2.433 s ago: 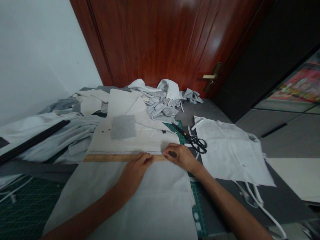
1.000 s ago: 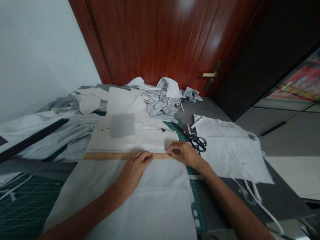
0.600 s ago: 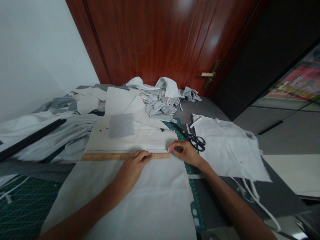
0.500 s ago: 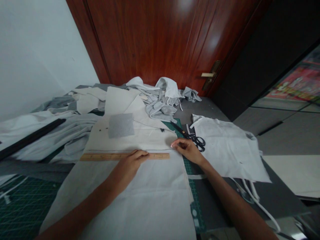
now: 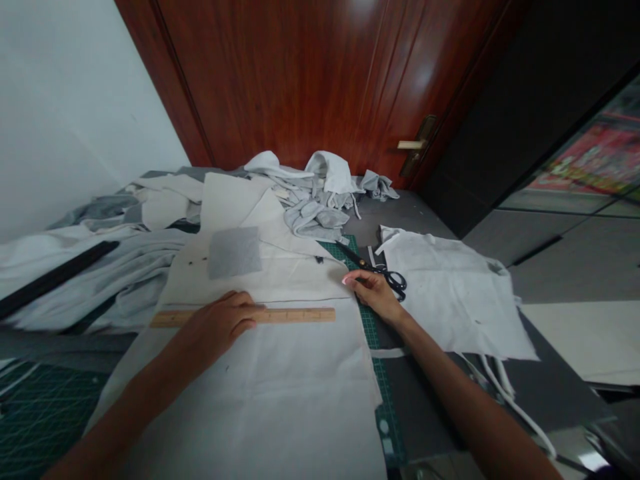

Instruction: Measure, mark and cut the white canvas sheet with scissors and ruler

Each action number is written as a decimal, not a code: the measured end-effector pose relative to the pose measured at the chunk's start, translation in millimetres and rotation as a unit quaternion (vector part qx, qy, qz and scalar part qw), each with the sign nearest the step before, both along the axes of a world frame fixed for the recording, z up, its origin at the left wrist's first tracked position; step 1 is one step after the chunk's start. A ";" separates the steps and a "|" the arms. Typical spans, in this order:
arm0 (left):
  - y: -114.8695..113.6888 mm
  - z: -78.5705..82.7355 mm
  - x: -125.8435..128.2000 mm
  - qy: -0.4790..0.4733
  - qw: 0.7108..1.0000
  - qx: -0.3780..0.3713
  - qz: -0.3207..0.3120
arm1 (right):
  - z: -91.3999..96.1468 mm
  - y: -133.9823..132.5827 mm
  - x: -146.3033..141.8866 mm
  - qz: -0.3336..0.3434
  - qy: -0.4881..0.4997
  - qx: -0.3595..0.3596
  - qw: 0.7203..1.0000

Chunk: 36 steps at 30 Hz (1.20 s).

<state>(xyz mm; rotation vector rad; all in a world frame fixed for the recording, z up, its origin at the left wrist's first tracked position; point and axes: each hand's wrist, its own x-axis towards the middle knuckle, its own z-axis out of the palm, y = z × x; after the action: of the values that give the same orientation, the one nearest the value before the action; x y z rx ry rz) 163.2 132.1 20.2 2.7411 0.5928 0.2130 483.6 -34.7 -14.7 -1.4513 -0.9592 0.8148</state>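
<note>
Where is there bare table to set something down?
Dark tabletop shows bare between the green mat and right forearm, and farther back, between grey scraps and right-side white cloth. Left is crowded with heaped fabric.

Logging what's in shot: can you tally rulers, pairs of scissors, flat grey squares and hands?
Wooden ruler: 1
Pair of black-handled scissors: 1
Flat grey square: 1
Hands: 2 (left hand, right hand)
Total: 5
</note>
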 end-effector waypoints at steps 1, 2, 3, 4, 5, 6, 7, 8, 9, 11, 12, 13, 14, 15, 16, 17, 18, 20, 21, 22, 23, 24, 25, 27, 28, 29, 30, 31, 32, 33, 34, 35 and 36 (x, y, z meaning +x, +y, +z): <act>-1.6 -0.9 2.3 -0.001 1.000 0.000 -0.006 | 0.7 0.1 -0.5 -0.001 -0.003 0.001 1.000; -3.6 -2.1 5.0 -0.004 1.000 0.000 -0.013 | 1.1 0.3 -0.9 -0.002 -0.007 0.003 1.000; -5.8 -3.7 7.9 -0.009 1.000 -0.002 -0.021 | 1.4 0.6 -1.4 -0.003 -0.010 0.004 1.000; -8.1 -5.6 10.8 -0.016 0.999 -0.004 -0.030 | 1.5 0.9 -1.7 -0.003 -0.012 0.004 1.000; -10.4 -7.8 13.7 -0.026 0.999 -0.006 -0.039 | 1.4 1.2 -2.0 -0.003 -0.013 0.004 1.000; -12.6 -10.4 16.5 -0.040 0.998 -0.007 -0.045 | 1.3 1.5 -2.2 -0.004 -0.014 0.004 1.000; -14.7 -13.3 19.3 -0.057 0.997 -0.009 -0.050 | 1.1 1.8 -2.4 -0.005 -0.014 0.006 1.000; -16.8 -16.4 22.2 -0.076 0.996 -0.010 -0.053 | 0.8 2.0 -2.5 -0.005 -0.014 0.009 1.000; -18.9 -19.7 25.2 -0.094 0.994 -0.013 -0.055 | 0.4 2.3 -2.4 -0.005 -0.015 0.013 1.000; -23.5 -26.2 31.8 -0.128 0.990 -0.021 -0.058 | -0.5 2.9 -2.2 -0.005 -0.017 0.018 1.000; -26.0 -29.2 35.4 -0.140 0.988 -0.027 -0.060 | -0.9 3.2 -2.0 -0.004 -0.018 0.021 1.000; -28.5 -31.9 39.1 -0.151 0.986 -0.031 -0.061 | -1.4 3.5 -1.7 -0.004 -0.019 0.022 1.000; -31.0 -34.2 42.9 -0.161 0.984 -0.034 -0.063 | -1.9 3.8 -1.4 -0.004 -0.020 0.024 1.000; -33.2 -36.2 46.5 -0.171 0.982 -0.036 -0.066 | -2.4 4.1 -1.1 -0.004 -0.019 0.027 0.999; -35.2 -37.7 50.0 -0.179 0.981 -0.037 -0.068 | -2.9 4.4 -0.9 -0.002 -0.019 0.028 0.999; -36.8 -38.9 53.1 -0.184 0.980 -0.038 -0.072 | -3.5 4.7 -0.8 -0.001 -0.019 0.030 0.999; -38.2 -39.7 55.9 -0.189 0.978 -0.038 -0.076 | -4.1 4.9 -0.8 0.001 -0.019 0.031 0.999; -40.0 -40.6 60.8 -0.200 0.975 -0.038 -0.086 | -5.8 5.4 -0.9 0.004 -0.019 0.035 0.999; -40.6 -40.8 63.0 -0.206 0.973 -0.036 -0.093 | -6.7 5.6 -0.7 0.005 -0.020 0.038 0.999; -41.1 -40.8 65.2 -0.211 0.972 -0.035 -0.099 | -7.6 5.7 -0.3 0.006 -0.022 0.040 0.999; -41.5 -40.8 67.3 -0.214 0.971 -0.033 -0.105 | -8.3 5.6 0.4 0.006 -0.030 0.044 0.999; -41.9 -40.6 69.4 -0.214 0.970 -0.033 -0.109 | -8.5 5.2 1.4 0.005 -0.045 0.049 0.998; -42.4 -40.3 71.2 -0.214 0.970 -0.033 -0.111 | -7.9 4.4 2.7 0.002 -0.072 0.057 0.996; -43.2 -39.5 74.2 -0.220 0.968 -0.033 -0.114 | -4.1 1.6 5.5 -0.001 -0.165 0.073 0.984; -43.5 -38.9 75.1 -0.225 0.967 -0.035 -0.115 | -0.8 -0.3 6.4 0.002 -0.220 0.079 0.972; -43.8 -38.2 75.8 -0.228 0.966 -0.038 -0.116 | 3.1 -2.4 6.5 0.010 -0.271 0.083 0.959; -43.9 -37.5 76.1 -0.229 0.966 -0.043 -0.117 | 7.4 -4.6 5.7 0.021 -0.310 0.086 0.947; -44.0 -36.9 76.2 -0.228 0.966 -0.048 -0.117 | 11.6 -6.5 3.9 0.032 -0.334 0.089 0.938; -43.9 -36.4 76.2 -0.226 0.966 -0.053 -0.115 | 15.3 -8.0 1.1 0.042 -0.344 0.092 0.933; -43.7 -36.1 76.2 -0.225 0.966 -0.056 -0.114 | 18.1 -9.1 -2.6 0.051 -0.345 0.096 0.932; -43.3 -36.2 76.3 -0.227 0.966 -0.057 -0.114 | 20.0 -9.8 -6.8 0.058 -0.341 0.098 0.933; -42.9 -36.5 76.4 -0.230 0.965 -0.058 -0.113 | 20.7 -10.0 -11.3 0.065 -0.335 0.099 0.935; -42.4 -37.1 76.6 -0.231 0.965 -0.060 -0.112 | 20.5 -9.9 -15.7 0.075 -0.330 0.098 0.936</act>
<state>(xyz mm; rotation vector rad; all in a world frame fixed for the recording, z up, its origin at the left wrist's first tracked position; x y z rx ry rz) 239.7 89.8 -16.9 2.4868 0.1594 0.7091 467.9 -44.6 5.8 -1.5119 -1.6222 0.3087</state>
